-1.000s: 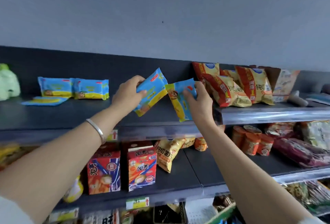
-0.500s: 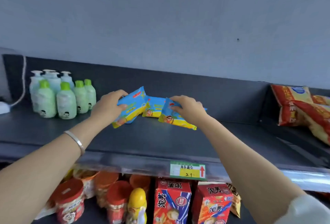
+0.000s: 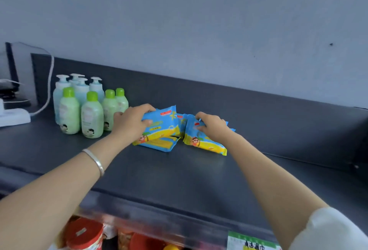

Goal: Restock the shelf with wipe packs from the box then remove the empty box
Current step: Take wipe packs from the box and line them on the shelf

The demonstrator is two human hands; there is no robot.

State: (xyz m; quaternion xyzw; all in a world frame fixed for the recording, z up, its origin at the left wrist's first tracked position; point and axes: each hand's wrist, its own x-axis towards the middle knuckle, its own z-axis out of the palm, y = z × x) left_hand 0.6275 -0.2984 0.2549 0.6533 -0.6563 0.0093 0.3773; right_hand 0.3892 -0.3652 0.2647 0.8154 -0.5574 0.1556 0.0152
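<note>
On the dark top shelf (image 3: 189,180) my left hand (image 3: 132,123) grips a blue and yellow wipe pack (image 3: 163,124), which stands tilted over another pack lying flat (image 3: 159,144). To its right my right hand (image 3: 212,125) holds a second blue and yellow wipe pack (image 3: 205,143), its lower edge on the shelf. Between the two packs a further pack (image 3: 182,121) stands against the back, mostly hidden. The box is out of view.
Several green-capped bottles (image 3: 91,116) and pump bottles (image 3: 79,88) stand left of the packs, close to my left hand. A white power strip (image 3: 14,117) with a cable lies at far left. Red tubs (image 3: 83,233) and a price label (image 3: 251,243) show below the shelf edge.
Both hands carried their packs leftward along the top shelf and lowered them. The packs now touch the shelf near the bottles. The camera has turned left and closer.
</note>
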